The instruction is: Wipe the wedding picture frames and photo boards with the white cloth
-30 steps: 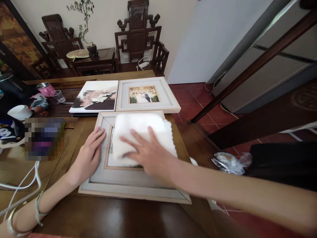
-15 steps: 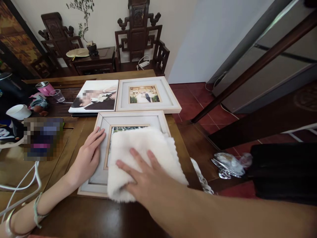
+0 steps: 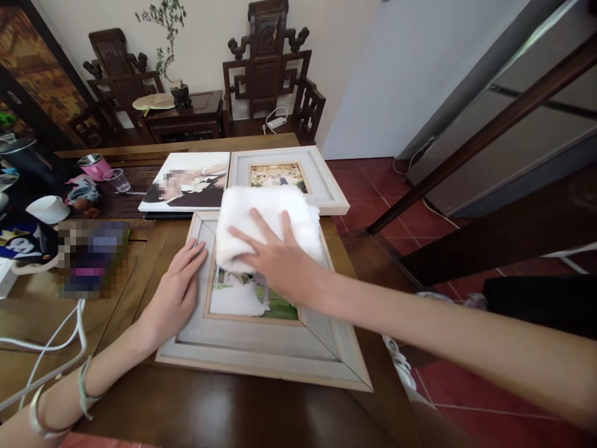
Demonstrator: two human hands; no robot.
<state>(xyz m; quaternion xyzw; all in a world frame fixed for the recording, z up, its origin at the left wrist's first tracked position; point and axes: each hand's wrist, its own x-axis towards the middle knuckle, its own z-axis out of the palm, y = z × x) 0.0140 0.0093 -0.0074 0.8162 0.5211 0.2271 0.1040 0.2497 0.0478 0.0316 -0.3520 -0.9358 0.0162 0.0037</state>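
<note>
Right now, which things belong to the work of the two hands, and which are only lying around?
In the work:
white cloth, under the right hand
near picture frame, touched by the left hand

Lying around:
pink mug
clear cup
white cup

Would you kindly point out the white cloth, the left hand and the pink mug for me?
White cloth (image 3: 269, 199): head view, on its upper face, just beyond the fingertips.
Left hand (image 3: 176, 297): head view, on the back of the hand.
Pink mug (image 3: 96, 170): head view, on its side wall.
</note>
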